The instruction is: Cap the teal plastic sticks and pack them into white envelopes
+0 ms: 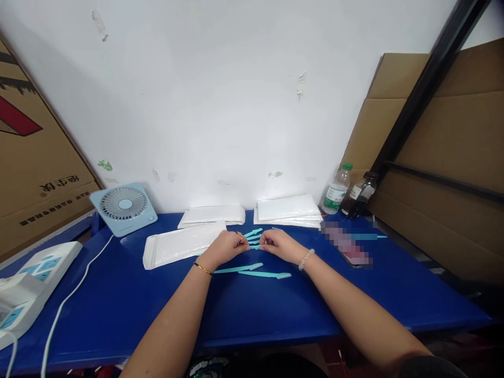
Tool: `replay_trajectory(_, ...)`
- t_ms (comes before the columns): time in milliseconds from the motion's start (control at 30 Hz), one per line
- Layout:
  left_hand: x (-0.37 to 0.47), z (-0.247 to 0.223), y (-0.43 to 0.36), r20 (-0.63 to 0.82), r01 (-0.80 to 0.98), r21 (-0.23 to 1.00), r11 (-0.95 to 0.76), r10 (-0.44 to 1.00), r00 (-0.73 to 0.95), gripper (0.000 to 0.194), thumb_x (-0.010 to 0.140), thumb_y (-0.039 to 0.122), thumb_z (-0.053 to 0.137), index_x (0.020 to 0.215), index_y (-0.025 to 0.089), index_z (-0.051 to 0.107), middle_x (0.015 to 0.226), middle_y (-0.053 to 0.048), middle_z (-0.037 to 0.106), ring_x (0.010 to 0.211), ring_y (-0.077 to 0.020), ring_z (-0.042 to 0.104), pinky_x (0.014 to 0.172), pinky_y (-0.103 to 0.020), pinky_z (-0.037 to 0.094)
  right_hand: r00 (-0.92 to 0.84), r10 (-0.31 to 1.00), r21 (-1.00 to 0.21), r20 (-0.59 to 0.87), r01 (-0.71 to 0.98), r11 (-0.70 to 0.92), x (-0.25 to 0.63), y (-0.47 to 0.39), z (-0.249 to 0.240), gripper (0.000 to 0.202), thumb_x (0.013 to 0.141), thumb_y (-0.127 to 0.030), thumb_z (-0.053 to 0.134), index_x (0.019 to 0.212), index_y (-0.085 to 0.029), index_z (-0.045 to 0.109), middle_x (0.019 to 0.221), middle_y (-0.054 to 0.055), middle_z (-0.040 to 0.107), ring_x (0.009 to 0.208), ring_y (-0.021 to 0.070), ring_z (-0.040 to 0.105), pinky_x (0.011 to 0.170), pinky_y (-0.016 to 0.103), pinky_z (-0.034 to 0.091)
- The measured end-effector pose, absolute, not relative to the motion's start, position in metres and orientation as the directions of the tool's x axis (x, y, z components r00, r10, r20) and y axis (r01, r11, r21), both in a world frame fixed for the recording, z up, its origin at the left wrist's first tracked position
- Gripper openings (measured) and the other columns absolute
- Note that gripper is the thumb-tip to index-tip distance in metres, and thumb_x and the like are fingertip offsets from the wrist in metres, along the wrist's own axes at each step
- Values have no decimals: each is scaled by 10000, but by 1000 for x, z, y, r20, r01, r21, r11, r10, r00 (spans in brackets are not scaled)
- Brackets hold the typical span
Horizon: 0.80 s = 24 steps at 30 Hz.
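My left hand (228,247) and my right hand (281,245) face each other over the middle of the table, fingers pinched. Between their fingertips runs a teal eyebrow razor (254,247), one end at each hand. Just behind the fingertips, several more teal razors (253,234) fan out, partly covered by my left hand. Nearer to me lie two loose ones: an upper razor (240,269) and a lower razor (263,274). A white padded mailer (177,245) lies flat beside my left hand, its right end behind that hand.
White mailers lie along the wall in a left pile (212,214) and a right stack (289,209). At left are a blue fan (126,207) and a power strip (43,283). At right stand a clear bottle (336,191) and a dark bottle (358,197), near a blurred phone-like object (348,244).
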<state>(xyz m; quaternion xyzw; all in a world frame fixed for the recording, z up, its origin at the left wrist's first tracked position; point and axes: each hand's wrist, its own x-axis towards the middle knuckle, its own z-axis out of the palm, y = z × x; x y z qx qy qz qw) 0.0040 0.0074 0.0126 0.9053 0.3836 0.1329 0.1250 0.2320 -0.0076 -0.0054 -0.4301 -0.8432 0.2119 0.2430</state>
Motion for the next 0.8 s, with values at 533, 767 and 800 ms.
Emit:
replay_trajectory(533,0,19,8,213,689,470,-552,828,519,301,833,438,486,911,212,668,888,-30,658,778,-169,579,676,-268,427,-672,720,-429,172,607,669,216,-27,-7,186,784,-365,657,855,-199,614,892,31,559,775,156,523,675,258,396)
replay_trajectory(767,-2,19,-2,-77,601,601,-527,710,700,359,773,518,543,922,223,684,774,-3,656,690,-147,568,604,-237,405,-586,796,-498,150,651,573,220,-24,-6,91,853,-247,560,783,-189,566,751,6,580,660,129,510,601,238,358)
replay_trajectory(800,-2,17,-1,-88,600,603,-525,704,705,350,772,510,546,930,228,680,767,1,654,679,-142,567,596,-234,403,-570,806,-520,157,646,559,223,-23,-4,88,863,-239,542,793,-191,564,729,-1,581,647,124,510,596,234,355)
